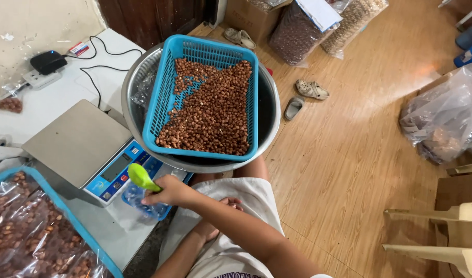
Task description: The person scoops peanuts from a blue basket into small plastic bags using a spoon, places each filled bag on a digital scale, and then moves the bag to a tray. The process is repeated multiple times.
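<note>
Head view: white table point(66, 98) at left carries most of it. One steel basin point(269, 121) on lap, one blue basket point(166, 92) inside, more than half full of brown nuts point(215, 110). One weighing scale point(79, 141), platform bare. One blue tray point(99, 255) at table's near edge, several sealed nut bags point(30, 237) in it; bagging partly done, much left. Right hand point(171, 191) closed on one green scoop point(140, 177), over small blue tub point(143, 203). Left hand point(215, 224) on lap, half hidden; fingers cannot tell.
</note>
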